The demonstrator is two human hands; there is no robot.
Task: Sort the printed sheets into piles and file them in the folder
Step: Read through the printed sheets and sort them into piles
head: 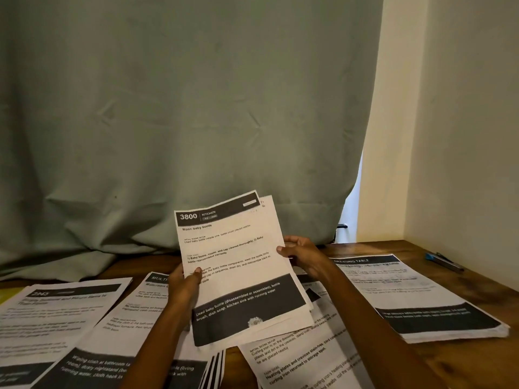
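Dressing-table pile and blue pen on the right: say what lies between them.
Head view: only bare wooden table separates the dressing-table pile from the blue pen.

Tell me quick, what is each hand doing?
Left hand: holding the lifted stack of sheets by its left edge.
Right hand: holding the same stack by its right edge.

Tabletop (438,357): brown wood, grain showing.
Curtain (182,108): grey-green, creased, hanging behind the tabletop, its hem bunched on the far edge.
Wall (463,122): cream, right of the curtain.
Pen (443,261): blue-capped, lying on the tabletop near the wall.
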